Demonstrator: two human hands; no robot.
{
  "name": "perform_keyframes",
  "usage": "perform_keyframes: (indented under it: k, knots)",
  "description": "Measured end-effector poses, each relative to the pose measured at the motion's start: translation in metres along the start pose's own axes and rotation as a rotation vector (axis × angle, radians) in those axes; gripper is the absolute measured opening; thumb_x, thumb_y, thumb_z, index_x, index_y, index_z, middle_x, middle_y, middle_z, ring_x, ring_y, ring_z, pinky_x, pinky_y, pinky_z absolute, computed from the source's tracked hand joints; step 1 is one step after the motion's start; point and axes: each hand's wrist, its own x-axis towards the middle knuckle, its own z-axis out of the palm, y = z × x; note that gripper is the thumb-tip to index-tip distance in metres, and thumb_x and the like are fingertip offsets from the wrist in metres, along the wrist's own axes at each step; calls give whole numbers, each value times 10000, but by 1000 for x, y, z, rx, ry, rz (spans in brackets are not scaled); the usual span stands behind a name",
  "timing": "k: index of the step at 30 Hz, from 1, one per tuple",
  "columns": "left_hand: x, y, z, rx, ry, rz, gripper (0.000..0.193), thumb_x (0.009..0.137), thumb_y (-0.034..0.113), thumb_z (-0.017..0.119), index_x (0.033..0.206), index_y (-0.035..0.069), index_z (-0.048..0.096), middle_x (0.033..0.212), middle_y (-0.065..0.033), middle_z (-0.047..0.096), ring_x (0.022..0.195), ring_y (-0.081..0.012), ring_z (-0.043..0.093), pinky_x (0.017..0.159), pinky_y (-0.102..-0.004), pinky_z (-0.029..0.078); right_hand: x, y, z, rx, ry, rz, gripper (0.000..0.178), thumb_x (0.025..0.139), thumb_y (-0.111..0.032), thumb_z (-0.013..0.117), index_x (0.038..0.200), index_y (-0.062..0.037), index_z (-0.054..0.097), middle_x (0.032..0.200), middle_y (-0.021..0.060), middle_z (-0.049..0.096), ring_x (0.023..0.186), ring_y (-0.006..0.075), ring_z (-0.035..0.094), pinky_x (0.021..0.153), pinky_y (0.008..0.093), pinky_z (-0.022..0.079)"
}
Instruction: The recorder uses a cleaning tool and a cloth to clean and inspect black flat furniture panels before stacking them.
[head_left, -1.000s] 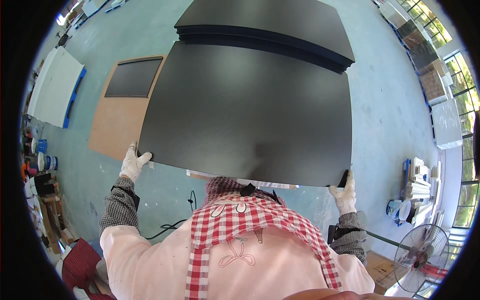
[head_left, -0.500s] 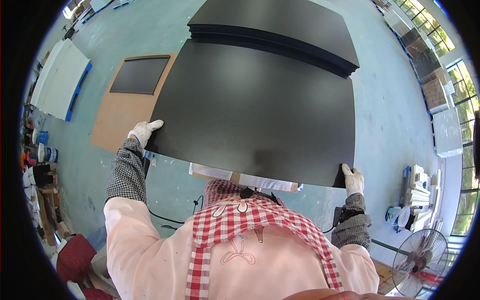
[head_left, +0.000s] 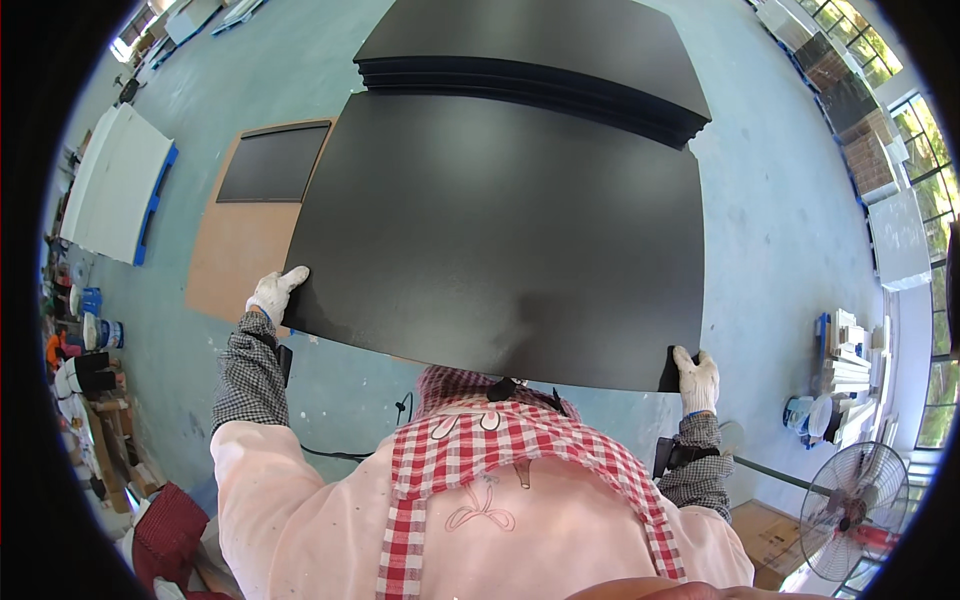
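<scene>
OK so left hand [head_left: 272, 296] and right hand [head_left: 698, 382], both white-gloved, have the big matte-black rectangular panel [head_left: 500, 235] pinched by its near corners, not let go yet.

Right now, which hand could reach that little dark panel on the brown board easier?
Probably the left hand: it's by the brown board, nearer the little dark panel. The right hand is across the big dark panel.

Two hands [head_left: 275, 296], one big black panel [head_left: 500, 230], one black stack [head_left: 540, 40], one smaller panel [head_left: 273, 165] by the far edge of one brown board [head_left: 235, 250], one fan [head_left: 850, 520].
</scene>
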Motion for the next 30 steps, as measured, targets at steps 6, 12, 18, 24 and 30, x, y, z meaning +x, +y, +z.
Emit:
perform_keyframes:
  k: [6,12,18,24,30]
  knots:
    - [6,-14,-8,79,-27,40,843,872,554,692,1370,-109,537,1316,-232,636,1208,-328,614,1064,-405,455,-3,19,19,-42,92,15,640,904,-417,696,1272,100,615,1143,237,714,1055,294,684,936,375,506]
    - [14,-24,-3,273,153,246,851,889,497,713,1460,-77,452,1387,-243,596,1298,-349,570,1116,-402,422,-54,46,60,284,316,91,706,975,-299,659,1501,82,384,1395,231,574,1271,272,573,1079,335,437]
    - [-48,39,47,599,180,1005,767,781,245,806,1432,-5,488,1468,-272,491,1390,-419,428,1179,-458,356,-188,73,88,267,359,326,550,957,-395,637,1351,-13,597,1273,203,662,1178,314,636,1038,387,475]
    - [-111,38,118,776,-227,1492,790,713,214,859,1411,52,525,1466,-278,491,1391,-434,424,1213,-499,292,-334,69,109,334,107,573,417,920,-441,618,1089,-71,708,1049,190,710,1014,349,674,903,425,516]
    - [-150,36,149,992,-222,1539,774,787,240,814,1452,26,480,1485,-233,472,1399,-393,406,1174,-464,345,-458,71,135,415,13,668,469,929,-480,595,1140,-73,695,1140,185,705,1097,344,661,960,417,505]
